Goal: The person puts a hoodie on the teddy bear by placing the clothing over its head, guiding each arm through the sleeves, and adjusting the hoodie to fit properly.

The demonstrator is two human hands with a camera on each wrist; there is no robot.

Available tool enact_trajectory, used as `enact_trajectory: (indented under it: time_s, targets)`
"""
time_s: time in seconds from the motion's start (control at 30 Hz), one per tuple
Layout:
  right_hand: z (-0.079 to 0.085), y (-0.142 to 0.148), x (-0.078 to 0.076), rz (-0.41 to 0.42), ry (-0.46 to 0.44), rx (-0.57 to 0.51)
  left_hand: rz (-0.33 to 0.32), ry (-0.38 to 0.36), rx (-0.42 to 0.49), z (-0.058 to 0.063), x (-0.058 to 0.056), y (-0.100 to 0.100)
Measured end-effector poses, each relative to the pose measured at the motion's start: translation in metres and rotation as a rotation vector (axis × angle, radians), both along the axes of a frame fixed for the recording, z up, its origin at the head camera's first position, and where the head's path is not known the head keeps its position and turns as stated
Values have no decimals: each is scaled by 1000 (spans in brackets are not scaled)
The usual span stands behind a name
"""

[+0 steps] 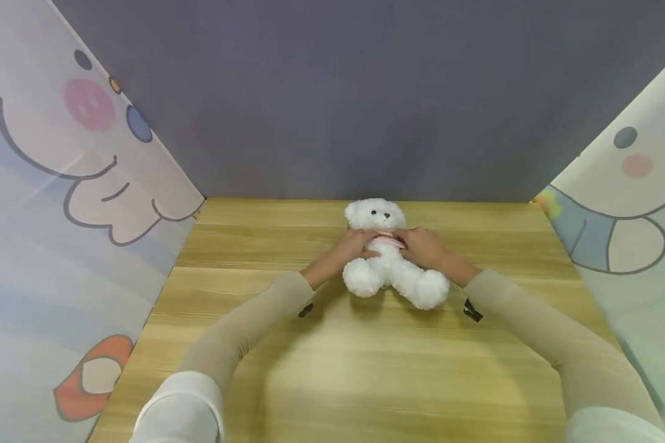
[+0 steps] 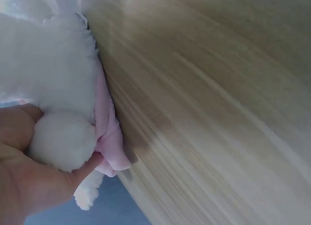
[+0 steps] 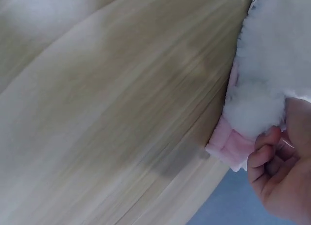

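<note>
A fluffy white teddy bear [image 1: 385, 261] lies on its back on the wooden table, head toward the far wall. Pink cloth [image 1: 389, 240] crosses its chest below the chin and shows behind its body in the left wrist view [image 2: 108, 137]. My left hand [image 1: 356, 243] grips the cloth at one side, its thumb and fingers around the bear's arm [image 2: 63, 140]. On the other side my right hand [image 1: 425, 247] pinches the cloth with curled fingers, beside the other arm [image 3: 255, 111]. The fingertips are partly hidden by fur and cloth.
The light wooden table [image 1: 366, 369] spreads around the bear. A dark grey wall [image 1: 332, 98] rises right behind its far edge. Panels printed with cartoon figures stand at the left [image 1: 33, 258] and right [image 1: 632, 221]. Black straps [image 1: 473, 311] hang near the wrists.
</note>
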State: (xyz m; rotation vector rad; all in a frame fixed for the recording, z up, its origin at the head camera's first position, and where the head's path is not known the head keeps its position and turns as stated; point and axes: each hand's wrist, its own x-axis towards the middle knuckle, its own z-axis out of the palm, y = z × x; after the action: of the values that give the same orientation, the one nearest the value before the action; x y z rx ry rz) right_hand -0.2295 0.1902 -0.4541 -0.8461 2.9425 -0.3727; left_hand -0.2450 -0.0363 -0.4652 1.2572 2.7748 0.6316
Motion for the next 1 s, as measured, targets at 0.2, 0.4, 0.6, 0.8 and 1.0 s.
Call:
enact_trajectory:
  time_s: [0.2, 0.4, 0.6, 0.8, 1.0]
  targets:
    - [-9, -9, 9, -18, 4, 14, 85, -76, 103, -8, 12, -2]
    - [0, -13, 2, -31, 58, 37, 133, -121, 156, -3, 10, -10]
    - [26, 5, 9, 75, -35, -236, 122, -380, 269, 12, 11, -53]
    - [32, 24, 18, 57, -185, -349, -11, -432, 213, 15, 11, -98]
    - [22, 23, 18, 15, -322, -487, -15, -521, 221, 0, 15, -105]
